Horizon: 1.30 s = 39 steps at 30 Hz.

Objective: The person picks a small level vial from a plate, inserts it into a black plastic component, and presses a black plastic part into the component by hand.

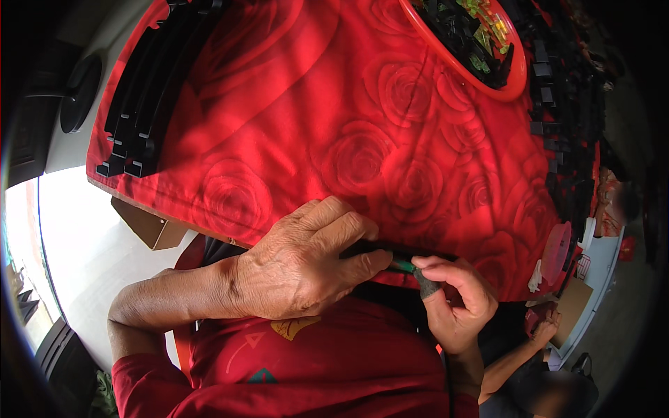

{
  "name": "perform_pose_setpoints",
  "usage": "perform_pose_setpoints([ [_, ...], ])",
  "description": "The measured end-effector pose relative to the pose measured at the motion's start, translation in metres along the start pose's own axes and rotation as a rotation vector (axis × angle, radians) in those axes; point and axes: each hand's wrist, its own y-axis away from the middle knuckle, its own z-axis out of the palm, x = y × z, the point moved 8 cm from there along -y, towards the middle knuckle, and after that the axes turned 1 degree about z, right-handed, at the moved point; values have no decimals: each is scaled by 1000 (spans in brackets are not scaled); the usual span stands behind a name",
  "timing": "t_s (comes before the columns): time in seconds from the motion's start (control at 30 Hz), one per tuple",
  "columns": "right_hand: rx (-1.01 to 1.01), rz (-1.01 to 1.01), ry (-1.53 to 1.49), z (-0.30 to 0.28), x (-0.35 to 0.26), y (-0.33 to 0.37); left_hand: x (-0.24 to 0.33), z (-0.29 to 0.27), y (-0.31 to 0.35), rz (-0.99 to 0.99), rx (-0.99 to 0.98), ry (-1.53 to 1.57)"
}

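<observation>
At the table's near edge, my left hand [306,261] is closed around a long, narrow black piece [435,252], most of which is hidden behind the fingers. Close to its fingertips is a small green piece [402,265], which my right hand [460,299] pinches between thumb and forefinger. A dark grey cover [426,284] wraps the right thumb. The two hands nearly meet over the black piece, and I cannot tell whether the green piece is seated in it.
Long black plastic strips [150,104] lie side by side at the left of the red rose-patterned cloth [279,125]. An orange-red tray [517,76] at the far right holds black parts and green and yellow bits. Black parts [547,97] line the right edge, near a pink lid [556,252]. Another person's hand [545,327] is at lower right.
</observation>
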Motion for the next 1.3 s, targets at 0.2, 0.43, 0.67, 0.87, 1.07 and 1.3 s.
perform_pose_setpoints([
  [0.2, -19, 15, 46, -1, -3, -6, 1, 2, 0, -9, -18, -14],
  [0.43, -61, 25, 129, 0, -12, -10, 4, 3, -2, -4, -128, -109],
  [0.67, -12, 124, 123, -5, -4, -2, 4, 4, 0, 18, -112, -129],
  [0.87, -15, 229, 52, -8, 5, -2, 2, 4, 2, 19, -67, -96],
  [1.07, 41, 212, -43, -7, 12, 4, -1, 0, 1, 9, -39, -12],
  [1.3, -1, 122, -22, -6, 8, 5, -1, 0, 2, 2, -43, 31],
])
